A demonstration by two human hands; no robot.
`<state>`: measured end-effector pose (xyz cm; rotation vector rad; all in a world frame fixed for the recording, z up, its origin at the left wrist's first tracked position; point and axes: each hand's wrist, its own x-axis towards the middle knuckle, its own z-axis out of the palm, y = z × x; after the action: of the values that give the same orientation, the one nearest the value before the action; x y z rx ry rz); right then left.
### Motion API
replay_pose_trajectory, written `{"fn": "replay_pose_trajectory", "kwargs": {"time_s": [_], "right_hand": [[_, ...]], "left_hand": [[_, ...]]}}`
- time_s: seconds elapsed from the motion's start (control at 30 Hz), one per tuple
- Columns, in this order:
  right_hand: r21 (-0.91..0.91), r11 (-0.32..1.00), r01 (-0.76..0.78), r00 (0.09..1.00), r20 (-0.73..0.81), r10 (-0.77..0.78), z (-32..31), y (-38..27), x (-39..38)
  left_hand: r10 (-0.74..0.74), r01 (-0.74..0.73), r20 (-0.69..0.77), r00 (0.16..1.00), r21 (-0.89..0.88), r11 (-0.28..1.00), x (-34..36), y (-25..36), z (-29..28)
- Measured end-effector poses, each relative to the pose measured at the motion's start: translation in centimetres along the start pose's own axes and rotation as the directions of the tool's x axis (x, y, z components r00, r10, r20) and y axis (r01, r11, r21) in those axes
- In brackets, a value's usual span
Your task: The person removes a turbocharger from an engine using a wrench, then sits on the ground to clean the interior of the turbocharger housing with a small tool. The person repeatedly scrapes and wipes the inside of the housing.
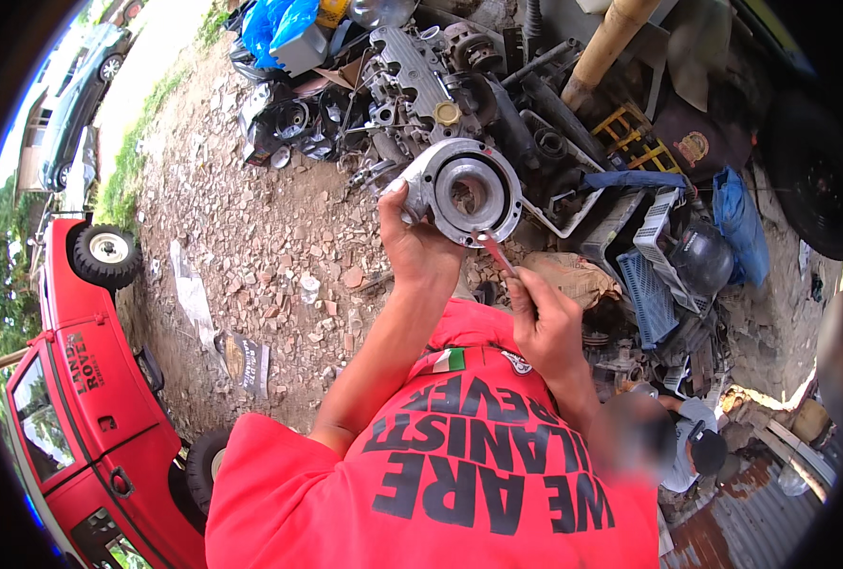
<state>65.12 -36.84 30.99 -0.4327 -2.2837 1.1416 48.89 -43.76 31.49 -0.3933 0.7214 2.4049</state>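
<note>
My left hand (421, 248) grips a round metal housing (448, 173) from its left and underside, the thumb along its edge. The housing is silvery, with a wide stepped opening, a dark groove near the outer ring and small holes around the rim. Between the fingers of my right hand (546, 321) is a slim reddish tool (499, 254). Its tip meets the lower rim of the housing; what kind of tool it is, I cannot make out. Both hands are raised in front of my red shirt (440, 417).
Greasy engine parts (412, 76) are heaped ahead, beside a bamboo pole (606, 52). Plastic crates (647, 299), a dark helmet-like dome (703, 256) and a tyre (810, 171) lie right. Gravel (298, 266) spreads left toward a red vehicle (108, 379). Another person (692, 431) is close at lower right.
</note>
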Motion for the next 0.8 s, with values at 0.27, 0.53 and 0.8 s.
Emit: {"fn": "replay_pose_trajectory", "kwargs": {"time_s": [0.27, 0.53, 0.8], "right_hand": [[0.332, 0.874, -0.354, 0.923, -0.027, 0.384, 0.7, -1.7, 1.2], [0.120, 0.974, -0.193, 0.976, -0.079, 0.203, 2.6, -2.1, 2.5], [0.212, 0.915, -0.344, 0.933, -0.029, 0.358, 2.0, -2.7, 2.8]], "left_hand": [[-0.057, 0.056, -0.069, 0.996, -0.018, 0.998, -0.7, -0.2, -0.7], [0.020, -0.021, 0.009, 1.000, 0.042, 0.999, -2.1, -1.0, -0.8], [0.114, -0.111, -0.024, 0.993, 0.099, 0.989, -2.4, -0.8, -0.4]]}}
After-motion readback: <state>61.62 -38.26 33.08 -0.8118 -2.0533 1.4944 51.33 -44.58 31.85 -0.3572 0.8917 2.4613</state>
